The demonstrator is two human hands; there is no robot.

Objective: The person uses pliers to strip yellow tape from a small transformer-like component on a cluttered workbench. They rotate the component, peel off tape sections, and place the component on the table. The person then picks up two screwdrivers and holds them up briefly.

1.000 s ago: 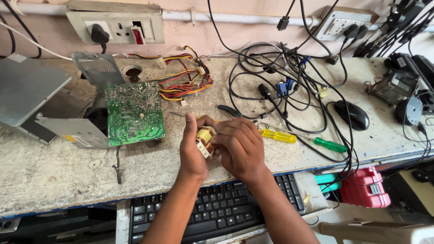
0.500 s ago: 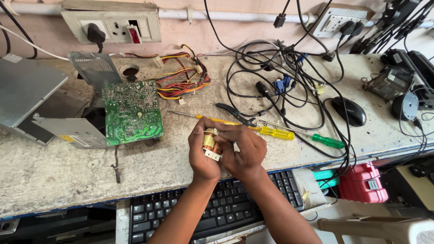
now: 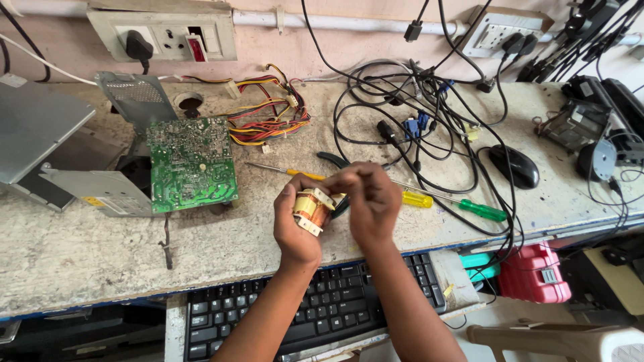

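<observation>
My left hand [image 3: 294, 224] grips a small transformer [image 3: 311, 209] with a copper winding and a pale yellow bobbin, held above the front part of the stone bench [image 3: 100, 245]. My right hand [image 3: 370, 201] is curled over the transformer's top right corner, fingertips pinching at it. A green circuit board [image 3: 190, 163] lies tilted on an opened metal power supply case [image 3: 80, 175] to the left. Just behind my hands lie a yellow-handled screwdriver [image 3: 413, 198] and a green-handled screwdriver [image 3: 480, 210].
Black pliers [image 3: 331, 159] lie partly hidden behind my hands. A bundle of coloured wires [image 3: 268, 124], tangled black cables [image 3: 416, 114], a black mouse [image 3: 514, 165], wall sockets [image 3: 164, 33]. A black keyboard [image 3: 315, 315] sits on a shelf below, a red box [image 3: 534, 273] beside it.
Both hands have stayed over the bench front with the transformer. My right hand has shifted from cupping it to pinching at its top corner, and the copper winding faces me more.
</observation>
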